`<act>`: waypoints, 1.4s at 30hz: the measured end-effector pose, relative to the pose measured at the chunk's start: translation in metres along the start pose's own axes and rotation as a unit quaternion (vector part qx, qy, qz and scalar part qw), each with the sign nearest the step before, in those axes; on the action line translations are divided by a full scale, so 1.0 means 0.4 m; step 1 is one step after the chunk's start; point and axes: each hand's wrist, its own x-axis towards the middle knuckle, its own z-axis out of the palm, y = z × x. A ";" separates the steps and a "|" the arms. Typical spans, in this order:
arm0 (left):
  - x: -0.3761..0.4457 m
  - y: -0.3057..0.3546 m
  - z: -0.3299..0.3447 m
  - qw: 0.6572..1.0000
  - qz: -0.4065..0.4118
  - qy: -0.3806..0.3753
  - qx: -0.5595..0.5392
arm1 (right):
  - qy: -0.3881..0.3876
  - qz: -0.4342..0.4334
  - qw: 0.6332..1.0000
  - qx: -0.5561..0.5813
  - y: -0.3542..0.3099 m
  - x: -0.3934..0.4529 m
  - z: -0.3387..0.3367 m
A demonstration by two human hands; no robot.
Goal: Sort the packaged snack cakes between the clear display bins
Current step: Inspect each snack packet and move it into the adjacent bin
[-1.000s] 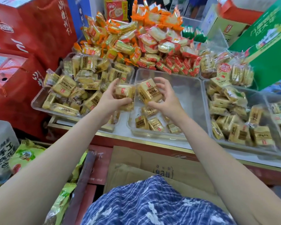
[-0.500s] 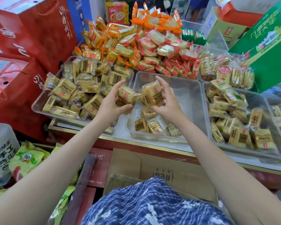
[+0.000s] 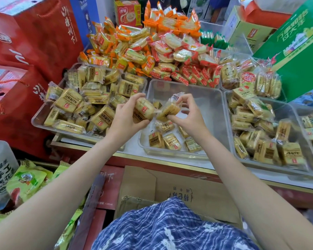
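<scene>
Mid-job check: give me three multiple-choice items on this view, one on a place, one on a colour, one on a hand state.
1. The hands are above which bin?
A. left bin
B. middle bin
C. right bin

2. The big box at far right is:
A. green
B. black
C. white

3. The left hand is:
A. flat on the counter
B. empty
C. gripping a cake

Answers:
1 B: both hands hover over the middle bin, the sparsest.
2 A: the box is green.
3 C: the left hand curls round a cake; the right hand pinches another cake.
</scene>
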 end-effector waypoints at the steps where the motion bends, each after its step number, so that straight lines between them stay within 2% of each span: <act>1: 0.002 -0.001 -0.001 1.000 0.000 -0.001 -0.015 | 0.010 0.008 1.000 0.014 0.002 -0.001 0.000; 4: 0.005 -0.002 0.002 0.990 -0.064 -0.008 -0.126 | 0.039 0.040 0.994 0.090 -0.005 -0.005 -0.002; 7: 0.008 0.011 0.002 0.944 -0.168 -0.011 -0.285 | 0.058 0.047 0.990 0.116 -0.007 -0.005 -0.005; 13: 0.024 0.025 -0.007 0.915 -0.227 0.032 -0.332 | 0.084 0.060 0.994 0.032 0.005 0.002 -0.007; 18: 0.027 0.033 -0.010 0.844 -0.291 0.022 -0.450 | 0.140 0.120 0.978 0.096 0.003 0.011 0.004; 20: 0.027 0.036 -0.008 0.818 -0.317 0.000 -0.481 | 0.118 0.138 0.974 0.137 -0.001 0.014 0.011; 23: 0.029 0.040 0.000 0.796 -0.358 -0.021 -0.487 | 0.058 0.135 0.974 0.171 -0.003 0.021 0.024; 26: 0.039 0.040 0.001 0.769 -0.391 -0.024 -0.505 | -0.006 0.129 0.985 0.115 -0.012 0.022 0.029; 30: 0.041 0.039 -0.020 0.724 -0.414 -0.055 -0.549 | 0.003 0.133 0.987 0.087 -0.025 0.021 0.023; 32: 0.039 0.039 -0.028 0.713 -0.403 -0.068 -0.570 | 0.043 0.166 0.981 0.091 -0.022 0.023 0.020; 35: 0.037 0.031 -0.031 0.721 -0.391 -0.023 -0.572 | 0.091 0.220 0.955 0.174 -0.022 0.023 0.013; 42: 0.043 0.024 -0.030 0.721 -0.432 0.059 -0.539 | 0.074 0.281 0.881 0.372 -0.025 0.023 -0.006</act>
